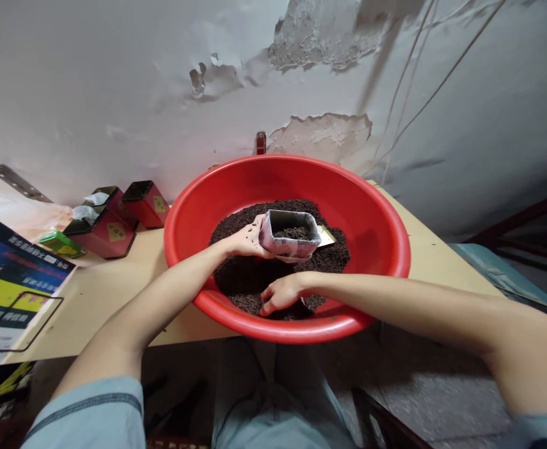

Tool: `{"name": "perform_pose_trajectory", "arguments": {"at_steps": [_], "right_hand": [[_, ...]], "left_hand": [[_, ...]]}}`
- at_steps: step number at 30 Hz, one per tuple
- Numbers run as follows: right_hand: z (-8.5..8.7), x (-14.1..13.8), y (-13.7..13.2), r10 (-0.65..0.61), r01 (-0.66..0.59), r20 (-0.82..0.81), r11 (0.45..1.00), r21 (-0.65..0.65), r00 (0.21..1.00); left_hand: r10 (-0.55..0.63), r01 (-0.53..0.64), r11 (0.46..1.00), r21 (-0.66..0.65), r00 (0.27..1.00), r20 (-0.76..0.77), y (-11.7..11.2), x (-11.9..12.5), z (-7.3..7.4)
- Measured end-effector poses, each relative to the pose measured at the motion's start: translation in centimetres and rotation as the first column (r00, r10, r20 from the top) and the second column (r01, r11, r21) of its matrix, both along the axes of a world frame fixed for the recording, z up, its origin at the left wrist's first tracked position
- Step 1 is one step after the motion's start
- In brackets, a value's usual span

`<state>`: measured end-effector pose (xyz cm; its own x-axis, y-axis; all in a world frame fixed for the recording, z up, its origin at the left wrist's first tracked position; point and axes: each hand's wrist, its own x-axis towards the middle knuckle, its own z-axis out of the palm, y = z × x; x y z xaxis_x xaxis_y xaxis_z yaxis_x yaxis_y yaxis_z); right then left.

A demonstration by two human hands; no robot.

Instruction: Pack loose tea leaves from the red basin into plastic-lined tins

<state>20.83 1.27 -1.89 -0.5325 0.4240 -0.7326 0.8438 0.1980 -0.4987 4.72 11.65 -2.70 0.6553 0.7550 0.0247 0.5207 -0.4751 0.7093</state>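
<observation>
My left hand (pixel 253 238) is closed around the side of a box-shaped canister (pixel 292 247) with a clear plastic liner folded over its rim. Dark, dry bits like loose tea leaves (pixel 292 233) lie inside it. The canister is held above a large red basin (pixel 380 231), where more of the same dark leaves (pixel 236 224) are heaped. Low at the basin's near side, my right hand (pixel 282 293) reaches into the leaves with its fingers apart. A pale yellow card or scoop-like piece (pixel 325 237) shows behind the canister, partly hidden.
Left of the basin stand several dark red canisters (pixel 109 231), some with plastic liners sticking out. A small green packet (pixel 60 243) and a printed box (pixel 15 274) sit farther left. The basin rests on a pale table (pixel 142 274) against a peeling wall.
</observation>
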Motion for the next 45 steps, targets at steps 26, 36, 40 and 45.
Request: {"name": "perform_pose_trajectory", "arguments": {"at_steps": [26, 36, 40, 45], "right_hand": [[3.3, 3.9, 0.7, -0.360, 0.405, -0.362, 0.913, 0.054, 0.860], [12.6, 6.1, 3.3, -0.567, 0.747, -0.537, 0.636, 0.196, 0.624], [12.3, 5.0, 5.4, -0.432, 0.689, -0.537, 0.482, 0.541, 0.724], [10.7, 4.3, 6.0, -0.297, 0.596, -0.517, 0.422, 0.683, 0.803]], "left_hand": [[0.001, -0.002, 1.000, 0.020, 1.000, 0.029, 0.3, 0.3, -0.1], [-0.067, 0.059, 0.997, 0.043, 0.975, 0.213, -1.0, 0.5, 1.1], [-0.046, 0.045, 0.999, 0.008, 0.981, 0.190, -1.2, 0.7, 1.5], [0.026, -0.028, 1.000, 0.013, 0.985, 0.168, -0.5, 0.7, 0.7]]}}
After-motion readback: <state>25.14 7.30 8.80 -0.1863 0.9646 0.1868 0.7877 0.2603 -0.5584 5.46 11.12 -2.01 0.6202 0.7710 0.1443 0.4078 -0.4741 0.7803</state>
